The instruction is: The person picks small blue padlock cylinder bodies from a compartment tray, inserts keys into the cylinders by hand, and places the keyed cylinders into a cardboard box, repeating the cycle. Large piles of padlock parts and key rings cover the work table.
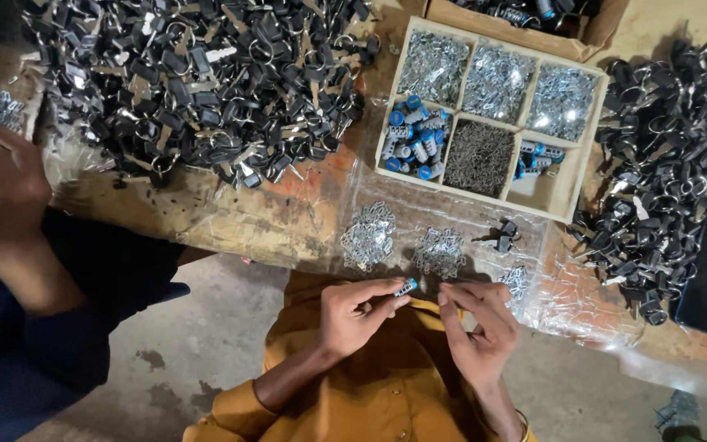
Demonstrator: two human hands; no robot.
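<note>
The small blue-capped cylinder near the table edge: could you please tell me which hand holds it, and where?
The left hand pinches the small blue-capped cylinder by its silver end; the right hand seems empty.

Left hand [362,311] pinching blue-capped cylinder [406,287] (small), right hand [478,323] beside

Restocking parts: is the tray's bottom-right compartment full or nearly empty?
Nearly empty: the compartment holds a few blue-capped cylinders along its top, bare floor below.
</note>
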